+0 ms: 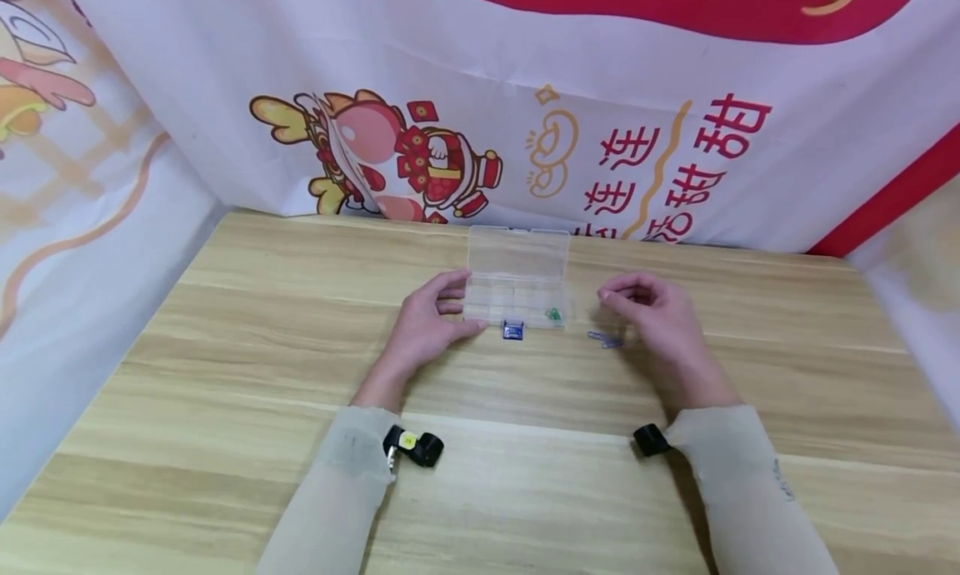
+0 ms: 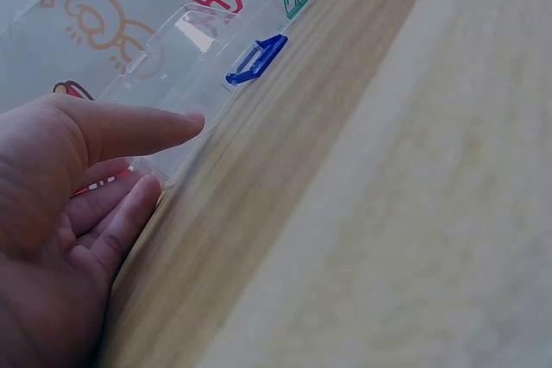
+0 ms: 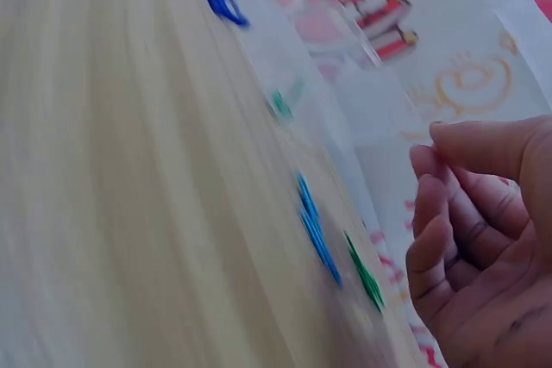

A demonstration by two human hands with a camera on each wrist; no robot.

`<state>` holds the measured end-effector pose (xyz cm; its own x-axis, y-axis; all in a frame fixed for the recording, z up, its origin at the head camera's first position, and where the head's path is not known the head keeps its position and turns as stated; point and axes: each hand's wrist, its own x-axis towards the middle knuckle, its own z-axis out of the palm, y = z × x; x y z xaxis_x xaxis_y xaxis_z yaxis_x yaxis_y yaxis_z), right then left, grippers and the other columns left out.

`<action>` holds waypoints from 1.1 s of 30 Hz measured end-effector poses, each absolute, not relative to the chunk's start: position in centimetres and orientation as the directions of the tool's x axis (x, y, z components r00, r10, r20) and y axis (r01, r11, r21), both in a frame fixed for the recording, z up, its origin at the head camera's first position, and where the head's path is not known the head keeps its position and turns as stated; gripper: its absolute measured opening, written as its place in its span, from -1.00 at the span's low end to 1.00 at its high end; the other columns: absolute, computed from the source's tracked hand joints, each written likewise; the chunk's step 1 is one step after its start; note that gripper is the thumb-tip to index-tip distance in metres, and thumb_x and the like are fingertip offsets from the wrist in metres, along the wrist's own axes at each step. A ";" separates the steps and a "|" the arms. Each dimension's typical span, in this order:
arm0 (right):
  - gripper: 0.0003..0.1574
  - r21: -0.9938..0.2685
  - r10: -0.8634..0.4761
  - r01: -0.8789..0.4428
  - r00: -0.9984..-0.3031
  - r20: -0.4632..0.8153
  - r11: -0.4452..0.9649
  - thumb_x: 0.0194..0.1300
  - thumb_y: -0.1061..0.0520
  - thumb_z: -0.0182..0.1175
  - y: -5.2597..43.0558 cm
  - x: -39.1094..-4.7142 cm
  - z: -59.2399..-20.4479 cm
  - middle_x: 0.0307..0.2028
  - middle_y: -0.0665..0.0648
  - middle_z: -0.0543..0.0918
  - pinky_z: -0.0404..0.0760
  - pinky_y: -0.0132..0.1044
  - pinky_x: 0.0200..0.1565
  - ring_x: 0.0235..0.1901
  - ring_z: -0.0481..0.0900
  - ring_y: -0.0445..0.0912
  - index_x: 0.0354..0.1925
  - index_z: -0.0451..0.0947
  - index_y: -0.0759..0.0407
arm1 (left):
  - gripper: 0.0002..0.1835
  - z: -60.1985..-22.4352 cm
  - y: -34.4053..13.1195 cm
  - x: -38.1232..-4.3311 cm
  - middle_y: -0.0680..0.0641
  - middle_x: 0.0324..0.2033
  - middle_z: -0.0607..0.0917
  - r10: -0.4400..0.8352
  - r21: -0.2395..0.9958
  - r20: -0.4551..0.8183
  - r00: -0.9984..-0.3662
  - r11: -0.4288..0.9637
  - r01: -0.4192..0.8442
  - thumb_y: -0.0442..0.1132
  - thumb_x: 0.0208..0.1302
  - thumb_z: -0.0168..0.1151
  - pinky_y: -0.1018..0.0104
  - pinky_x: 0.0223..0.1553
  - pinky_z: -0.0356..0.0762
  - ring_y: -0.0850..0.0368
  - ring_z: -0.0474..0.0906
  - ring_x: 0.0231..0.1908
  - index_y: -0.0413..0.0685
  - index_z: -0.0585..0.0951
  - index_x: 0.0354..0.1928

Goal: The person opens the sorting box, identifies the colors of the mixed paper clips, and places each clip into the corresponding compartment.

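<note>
Head view has the clear box near the worktop's far edge, its lid open towards that edge. My left hand grips the box's left end, thumb at its near-left corner. My right hand hovers beyond its right end, fingers curled, thumb and forefinger tips meeting. Blue paper clips lie nearer the worktop's near edge than those fingertips; a green paper clip rests inside the box, at its near-right corner.
</note>
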<state>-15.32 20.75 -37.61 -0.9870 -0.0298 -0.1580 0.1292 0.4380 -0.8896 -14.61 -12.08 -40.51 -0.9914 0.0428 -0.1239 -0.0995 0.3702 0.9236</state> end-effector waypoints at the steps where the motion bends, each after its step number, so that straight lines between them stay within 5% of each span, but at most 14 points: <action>1: -0.57 -0.893 -0.012 0.132 -0.988 -0.152 0.430 0.49 -0.12 0.37 21.5 -15.4 -37.6 -0.07 -0.10 0.67 0.64 -0.38 -0.06 -0.07 0.57 -0.16 0.14 0.65 0.09 | -0.15 -40.5 -12.1 -14.6 -0.10 0.28 0.66 0.043 0.923 -0.124 -0.991 0.371 -0.099 -0.31 0.16 0.65 0.05 0.36 0.64 -0.08 0.64 0.23 0.15 0.52 0.51; 13: -0.68 -0.934 0.297 0.305 -0.924 -0.242 0.186 0.38 -0.09 0.50 30.4 -15.8 -38.7 -0.22 -0.27 0.69 0.59 -0.44 -0.32 -0.24 0.53 -0.20 0.05 0.77 -0.07 | -0.14 -40.3 -11.9 -14.6 -0.10 0.30 0.65 0.049 0.919 -0.130 -0.990 0.380 -0.102 -0.30 0.18 0.65 0.05 0.38 0.64 -0.08 0.64 0.25 0.16 0.51 0.52; 24: -0.37 -0.767 0.265 0.285 -0.952 -0.155 0.575 0.46 -0.28 0.36 31.2 -16.2 -39.9 -0.13 -0.31 0.62 0.55 -0.52 -0.21 -0.08 0.49 -0.24 0.27 0.68 0.06 | -0.16 -40.6 -11.9 -14.5 -0.11 0.29 0.66 0.052 0.928 -0.111 -0.992 0.362 -0.085 -0.31 0.18 0.64 0.06 0.38 0.64 -0.09 0.64 0.23 0.12 0.52 0.51; 33: -0.43 -0.670 0.240 0.229 -0.968 -0.078 0.706 0.48 -0.25 0.34 30.4 -16.9 -40.7 -0.05 0.03 0.68 0.49 -0.41 -0.18 -0.14 0.50 -0.14 0.18 0.73 0.11 | -0.13 -40.4 -12.0 -14.7 -0.13 0.31 0.65 0.060 0.931 -0.112 -0.992 0.356 -0.084 -0.34 0.17 0.64 0.04 0.38 0.64 -0.10 0.64 0.24 0.12 0.50 0.53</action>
